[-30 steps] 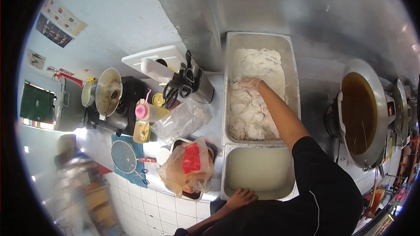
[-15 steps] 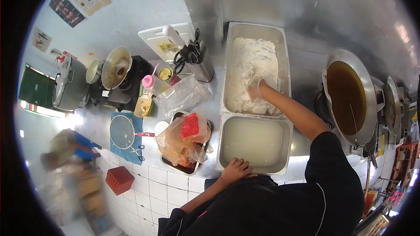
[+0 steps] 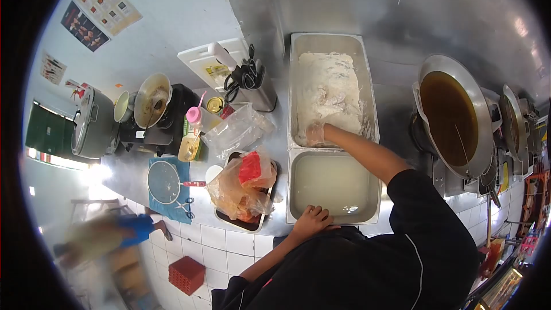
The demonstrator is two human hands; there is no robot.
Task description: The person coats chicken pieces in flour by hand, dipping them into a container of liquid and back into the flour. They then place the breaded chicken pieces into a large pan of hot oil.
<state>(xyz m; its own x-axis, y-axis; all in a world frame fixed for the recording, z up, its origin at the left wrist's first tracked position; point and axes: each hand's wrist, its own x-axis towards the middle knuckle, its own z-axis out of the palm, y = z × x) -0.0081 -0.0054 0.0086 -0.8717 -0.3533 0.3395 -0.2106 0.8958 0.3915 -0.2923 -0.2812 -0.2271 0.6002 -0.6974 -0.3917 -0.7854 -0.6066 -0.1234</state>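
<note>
My right hand (image 3: 317, 133), in what looks like a clear plastic glove, is down in the flour (image 3: 336, 83) at the near left corner of a deep metal tray (image 3: 370, 89). Its fingers are hidden there. A floury lump (image 3: 330, 96) lies in the flour farther up. Directly below stands a second metal tray (image 3: 376, 195) with cloudy pale liquid (image 3: 330, 181). My left hand (image 3: 311, 221) rests with curled fingers over the near rim of that tray. Left of it, a small tray holds plastic bags (image 3: 238, 189) of orange-brown food.
A large pan (image 3: 453, 120) of brown oil stands at the right. Left are a pan (image 3: 154, 100) on a stove, a sieve (image 3: 163, 182) with scissors on a blue cloth, a pink-capped bottle (image 3: 195, 116) and a utensil holder (image 3: 263, 93). A blurred person (image 3: 103, 235) is at the lower left.
My right hand has moved left and toward me, from the flour's middle to the tray's near left corner. My left hand stays on the rim. The view has shifted, and the person at left has moved.
</note>
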